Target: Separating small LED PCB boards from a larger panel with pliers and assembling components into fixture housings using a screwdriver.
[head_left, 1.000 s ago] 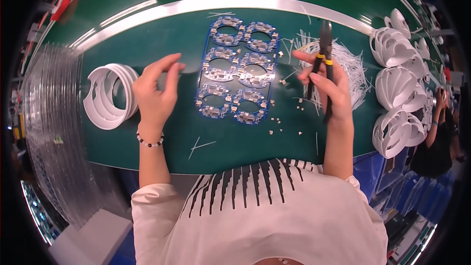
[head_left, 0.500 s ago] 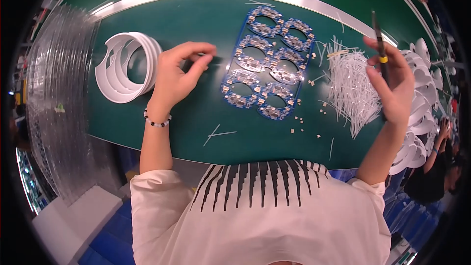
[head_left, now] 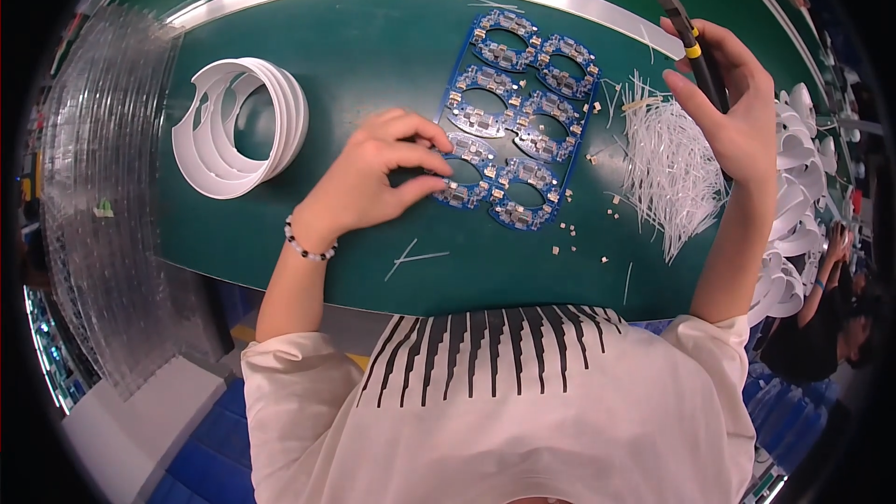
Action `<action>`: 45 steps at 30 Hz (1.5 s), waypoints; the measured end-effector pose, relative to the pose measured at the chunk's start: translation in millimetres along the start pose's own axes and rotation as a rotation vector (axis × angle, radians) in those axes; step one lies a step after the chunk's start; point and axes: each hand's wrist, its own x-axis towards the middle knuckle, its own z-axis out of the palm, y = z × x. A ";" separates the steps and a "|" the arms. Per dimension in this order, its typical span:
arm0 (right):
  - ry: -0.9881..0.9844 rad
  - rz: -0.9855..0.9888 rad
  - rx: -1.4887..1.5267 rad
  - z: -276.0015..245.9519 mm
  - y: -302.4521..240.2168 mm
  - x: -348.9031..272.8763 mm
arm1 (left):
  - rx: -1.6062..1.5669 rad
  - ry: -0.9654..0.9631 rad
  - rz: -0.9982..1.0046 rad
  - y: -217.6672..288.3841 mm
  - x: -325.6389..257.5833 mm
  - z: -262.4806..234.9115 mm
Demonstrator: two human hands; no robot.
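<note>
A blue panel of ring-shaped circuit boards [head_left: 523, 134], joined together and covered with small components, lies on the green work table. My left hand [head_left: 378, 168] is at its lower left edge, with thumb and fingers apart and nothing visible between them; whether the fingertips touch the panel I cannot tell. To the right, my right hand [head_left: 733, 98] is closed around a pair of pliers [head_left: 692, 45] with dark handles and yellow bands. Its jaws point up and away to the left, above the table. Below this hand lies a heap of thin white strips [head_left: 672, 168].
A stack of white plastic rings [head_left: 289, 121] stands at the left. Beyond it is a tall stack of clear plastic trays [head_left: 112, 187]. White curved parts [head_left: 793, 215] are piled at the right edge. Tiny pale pieces [head_left: 573, 235] are scattered beside the panel. A person [head_left: 812, 317] is at the far right.
My left hand has moved right and nearer to me, from beside the white rings to the panel's edge. My right hand has risen, and the pliers now tilt further left.
</note>
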 end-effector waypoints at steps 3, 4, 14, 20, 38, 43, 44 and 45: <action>0.011 -0.007 0.011 -0.2 1.7 0.3 | 0.078 -0.048 0.050 4.0 -0.2 7.2; 0.005 -0.009 0.004 -0.1 2.6 0.1 | 0.097 -0.043 0.062 4.2 -0.3 8.2; -0.056 0.024 0.007 -1.4 0.4 -2.8 | 0.341 -0.012 0.066 15.6 0.3 25.4; -0.047 0.025 0.005 -4.2 2.6 -4.7 | 0.424 0.048 0.093 21.9 -1.1 33.2; 0.058 0.026 -0.139 -29.6 21.4 2.0 | 0.198 0.024 0.168 52.9 33.3 69.5; 0.107 0.083 -0.192 -35.3 38.0 23.0 | 0.273 -0.043 0.144 44.4 41.3 80.7; 0.122 0.091 -0.199 -37.2 37.7 25.7 | 0.277 -0.042 0.151 45.5 42.9 82.0; 0.126 0.093 -0.200 -36.3 38.5 24.3 | 0.339 -0.041 0.152 46.2 39.8 86.2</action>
